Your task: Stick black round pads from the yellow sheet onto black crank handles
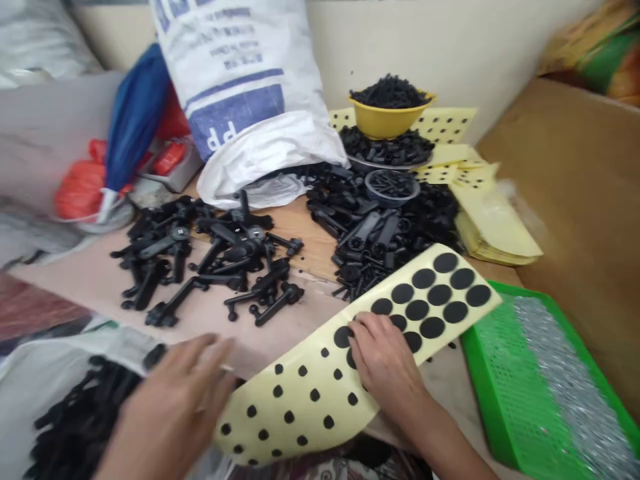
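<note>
A yellow backing sheet [295, 360] with large round black stickers [440, 295] on its far part lies slanted at the table's near edge. Smaller black dots cover its near part, which curves downward. My right hand [383, 357] rests on the sheet, its fingers bent and pinched at the edge of one round black sticker [343, 337]. My left hand [173, 400], smeared by motion, is left of the sheet and above a white bag [20, 387] of black plastic parts [75, 413]. Whether it holds anything cannot be made out.
Black crank-like handles [220, 253] lie heaped on the table. Behind them stands a large white sack [250, 60]. More black parts [375, 227] are piled under a yellow bowl [390, 120] of small black pieces. A green basket [520, 380] holding shiny metal bits is at right.
</note>
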Tool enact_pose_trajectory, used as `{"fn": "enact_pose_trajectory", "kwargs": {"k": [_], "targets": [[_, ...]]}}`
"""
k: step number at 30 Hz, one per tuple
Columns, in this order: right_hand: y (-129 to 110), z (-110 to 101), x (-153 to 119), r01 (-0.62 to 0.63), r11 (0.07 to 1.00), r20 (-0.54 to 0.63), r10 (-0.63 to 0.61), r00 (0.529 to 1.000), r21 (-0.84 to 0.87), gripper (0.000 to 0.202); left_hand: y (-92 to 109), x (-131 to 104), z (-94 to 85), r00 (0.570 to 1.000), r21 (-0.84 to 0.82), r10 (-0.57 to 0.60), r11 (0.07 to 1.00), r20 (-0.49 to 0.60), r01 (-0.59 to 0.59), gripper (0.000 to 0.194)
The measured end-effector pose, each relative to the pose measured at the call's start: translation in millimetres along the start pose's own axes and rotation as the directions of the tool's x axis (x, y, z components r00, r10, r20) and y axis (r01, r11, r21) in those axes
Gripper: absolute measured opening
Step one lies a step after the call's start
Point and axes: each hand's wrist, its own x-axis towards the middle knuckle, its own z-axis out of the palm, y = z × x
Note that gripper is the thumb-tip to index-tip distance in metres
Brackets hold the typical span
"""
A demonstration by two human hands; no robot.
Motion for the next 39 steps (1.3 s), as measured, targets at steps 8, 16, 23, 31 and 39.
{"fn": "enact_pose_trajectory", "kwargs": {"k": [8,16,23,31,39], "targets": [[18.1,21.6,-19.7,0.151,0.988,-0.085,-0.152,0.985,-0.025,0.021,103.2,40.0,65.1,0.908,-0.083,0.332,0.943,0.255,-0.321,0.025],[13.3,18.0,-17.9,0.144,0.982,-0.117,-0.130,0.985,0.125,0.020,104.6,37.8,70.9,0.926,-0.062,0.330,0.944,0.183,-0.324,0.027],[17.4,19.7,-19.7,0.171,0.982,-0.097,-0.164,0.982,0.075,0.022,46.7,14.5,30.1,0.977,-0.148,0.103,0.986,0.187,-0.075,0.017],[15.3,22.8,-22.2,0.100,0.991,-0.124,-0.089,0.988,0.090,0.030,-56.3,-39.8,27.8,0.730,0.075,-0.636,0.765,0.250,0.640,0.021],[19.8,25.9,-27.7,0.104,0.992,-0.099,-0.097,0.990,0.076,0.034,-82.6,-56.8,26.0,0.644,-0.135,-0.727,0.632,0.239,0.763,0.034]]}}
